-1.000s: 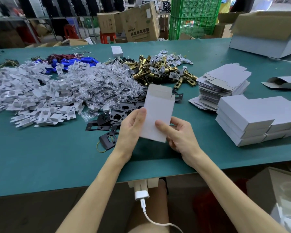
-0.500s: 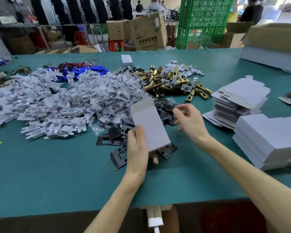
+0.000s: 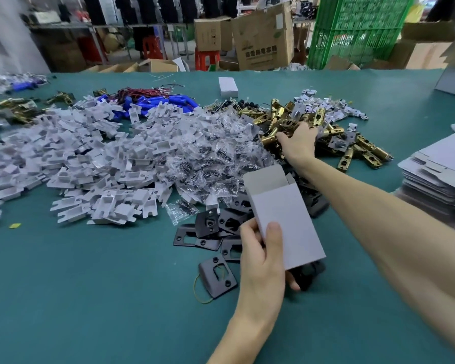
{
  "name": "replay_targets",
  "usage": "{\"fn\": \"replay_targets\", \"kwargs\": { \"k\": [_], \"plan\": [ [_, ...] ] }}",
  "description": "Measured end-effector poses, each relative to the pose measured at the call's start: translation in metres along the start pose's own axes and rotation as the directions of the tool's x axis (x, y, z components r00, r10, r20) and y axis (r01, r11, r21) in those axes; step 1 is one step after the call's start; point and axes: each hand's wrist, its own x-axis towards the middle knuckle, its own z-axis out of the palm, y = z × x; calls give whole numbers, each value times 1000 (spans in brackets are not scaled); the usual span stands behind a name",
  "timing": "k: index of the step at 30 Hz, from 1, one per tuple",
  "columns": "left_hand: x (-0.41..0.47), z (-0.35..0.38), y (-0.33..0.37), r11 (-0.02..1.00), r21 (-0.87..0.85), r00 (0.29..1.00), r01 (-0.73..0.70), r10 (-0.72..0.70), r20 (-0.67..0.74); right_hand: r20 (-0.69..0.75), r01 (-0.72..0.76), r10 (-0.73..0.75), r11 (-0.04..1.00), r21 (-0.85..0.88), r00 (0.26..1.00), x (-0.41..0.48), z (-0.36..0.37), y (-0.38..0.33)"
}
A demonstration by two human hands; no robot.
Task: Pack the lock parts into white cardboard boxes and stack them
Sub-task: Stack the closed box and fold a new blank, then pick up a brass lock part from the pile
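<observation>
Left hand is low in the middle of the shot, gripping a white cardboard box by its near end, thumb flat across the front face and fingertips poking out beneath the bottom corner. The box sits tilted up off the green counter, its open mouth at the far end, one flap raised, hovering right over a scatter of black strike plates. Over to the right hand: the arm is stretched out past the box, and the hand is buried palm-down in the heap of brass latches, thumb against one brass barrel and fingers sunk among the parts, and from here I cannot tell whether it has actually closed on a piece. Left of that heap lies a big drift of clear plastic bags with dark small parts inside, touching the brass pile on one side and spilling onto the black plates on the near side. Further left, a wide mound of white plastic pieces covers much of the counter, with blue parts and red wires behind it. A small closed white box stands alone near the far edge. At the right edge there is a stack of flat box blanks. Beyond the counter, brown cartons and a green crate.
</observation>
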Motion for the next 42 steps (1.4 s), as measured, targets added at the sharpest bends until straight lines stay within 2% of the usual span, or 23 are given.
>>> {"fn": "replay_targets", "kwargs": {
  "k": [8, 14, 17, 21, 24, 28, 30, 35, 39, 42],
  "plan": [
    [1, 1, 0, 999, 35, 1000, 8, -7, -20, -52, 17, -17, 1000, 12, 998, -6, -10, 2],
    [2, 0, 1, 1000, 28, 1000, -10, 10, -21, -9, 85, -85, 959, 269, 996, -44, -42, 6],
    [0, -3, 1, 999, 19, 999, -38, 38, -1, -38, 139, -136, 884, 447, 990, -69, -76, -2],
    [-2, -4, 4, 995, 56, 996, -81, 79, 40, -95, 303, -301, 784, 542, 949, -106, -130, -19],
    [-3, -4, 6, 988, 88, 990, -128, 123, 66, -83, 433, -455, 754, 494, 887, -134, -162, -29],
    [-5, -3, 9, 987, 66, 985, -147, 140, 100, 45, 544, -589, 771, 331, 807, -161, -183, -31],
    [-5, -4, 9, 986, 70, 983, -150, 141, 117, 104, 552, -588, 797, 245, 802, -165, -187, -29],
    [-5, -7, 6, 989, 30, 981, -144, 139, 137, 127, 559, -586, 805, 200, 800, -169, -196, -31],
    [-5, -6, 6, 986, 39, 977, -161, 154, 148, 295, 615, -588, 788, 2, 753, -177, -193, -32],
    [-7, -6, 8, 982, 33, 969, -186, 178, 169, 394, 621, -551, 781, -67, 736, -187, -185, -30]
  ]
}}
